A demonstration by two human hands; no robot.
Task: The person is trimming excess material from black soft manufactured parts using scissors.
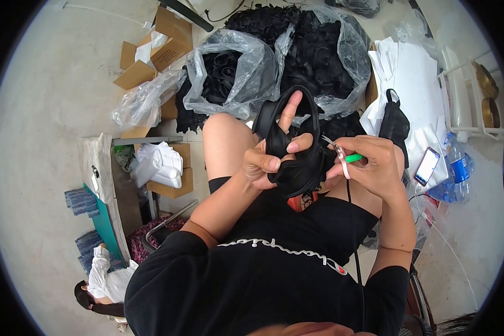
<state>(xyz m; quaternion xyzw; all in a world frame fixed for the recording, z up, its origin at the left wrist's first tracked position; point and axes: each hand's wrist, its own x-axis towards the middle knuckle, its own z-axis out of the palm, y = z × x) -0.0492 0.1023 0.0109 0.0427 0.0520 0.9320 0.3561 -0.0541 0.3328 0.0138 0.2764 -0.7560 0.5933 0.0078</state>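
Observation:
My left hand [271,159] is closed on a black fabric piece with looped, seamed bands [288,179], held above my lap. One finger points up inside its upper loop; thumb and other fingers grip the folds below. At the piece's right edge, my right hand [369,159] pinches small thread snips [341,154] with pale pink and green on the handle. Their metal tips point left, close to the black fabric; whether they touch it I cannot tell. A thin black cord [353,224] runs down from beside the right hand.
Ahead stand clear plastic bags [263,67] full of black pieces. An open carton [171,39] sits far left, a table [101,168] nearer left. Another person [109,274] is at lower left. On the right lie white sheets [403,67], a lit phone [427,166] and plastic bottles [459,173].

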